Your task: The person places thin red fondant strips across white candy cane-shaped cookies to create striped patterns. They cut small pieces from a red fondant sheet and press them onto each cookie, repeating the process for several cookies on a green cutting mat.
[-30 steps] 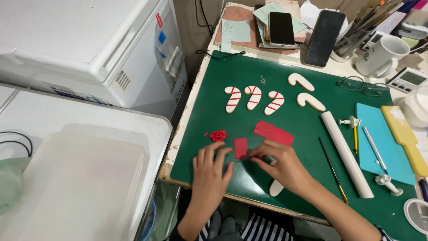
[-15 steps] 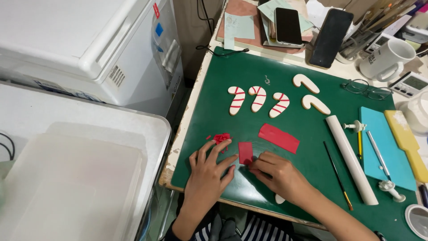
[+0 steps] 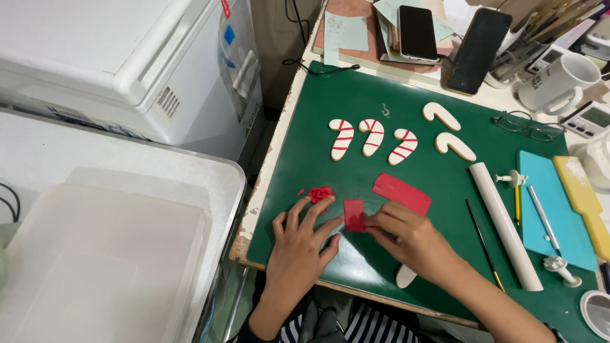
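Hands at the near edge of a green cutting mat (image 3: 305, 152), both on a small red clay rectangle (image 3: 354, 215). Left hand (image 3: 298, 244) lies flat with fingers spread, fingertips touching the rectangle's left edge. Right hand (image 3: 410, 238) has fingers drawn together, pinching or pressing the rectangle's right edge; exact grip is hard to tell.

Progress, judged from the layout: three striped candy canes (image 3: 371, 136), white with red stripes, look finished and sit in a row mid-mat. Two plain white canes (image 3: 448, 130) to their right have no stripes yet. Another white piece (image 3: 405, 276) pokes out under the right wrist, also plain. So roughly half done, with stripes left to cut and lay.

Red stock: a larger red slab (image 3: 401, 192) just beyond the right hand, and a crumpled red scrap lump (image 3: 319, 194) near the left fingertips.

Tools on the right: white rolling pin (image 3: 505, 225), thin brush (image 3: 483, 244), blue board (image 3: 549, 209) with a metal tool on it, yellow scraper (image 3: 581, 203).

Containers: white mug (image 3: 559, 82) at the far right, contents not visible. Translucent plastic bin (image 3: 108, 254) at left, lidded, contents unclear. Holder of pens (image 3: 546, 28) at top right.
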